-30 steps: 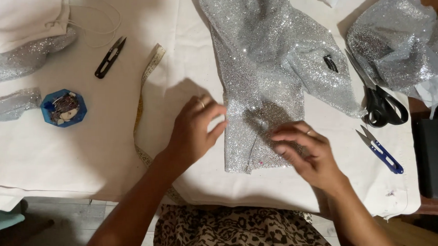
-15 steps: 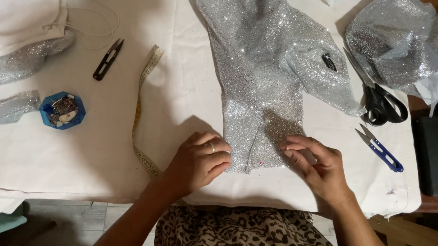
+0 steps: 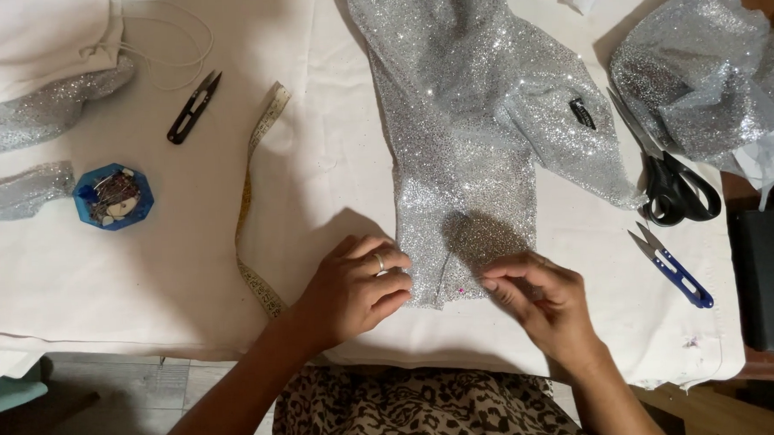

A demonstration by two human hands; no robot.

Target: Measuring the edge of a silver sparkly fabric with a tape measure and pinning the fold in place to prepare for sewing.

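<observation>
We are working at the near end of the silver fabric (image 3: 466,155), which lies down the middle of the table (image 3: 192,276) with its lower hem just between our hands. Our left hand (image 3: 355,287) rests curled with the fingers pressed together, knuckles against the left edge of the hem, a ring showing on one finger. Our right hand (image 3: 540,298) has thumb and forefinger drawn into a pinch at the right of the hem; whether they grip a pin or only the cloth we cannot tell, though a small pink dot, likely a pin head (image 3: 461,289), sits on the hem between the hands. To do this well, we judge the left hand should keep the slippery layers flat and the edges matched while the right works in small moves close to the fold, without dragging the cloth askew. The table is covered in white cloth, rumpled at its near edge. A tape (image 3: 254,205) trails to the left of the fabric, a blue pin dish (image 3: 113,196) farther left, black snips (image 3: 193,107) above it. Right of the fabric lie black scissors (image 3: 673,186) and blue snips (image 3: 672,266), with a second silver bundle (image 3: 700,86) at the far corner. Grey tiled floor shows below the table, and leopard-print cloth covers our lap (image 3: 411,410).
</observation>
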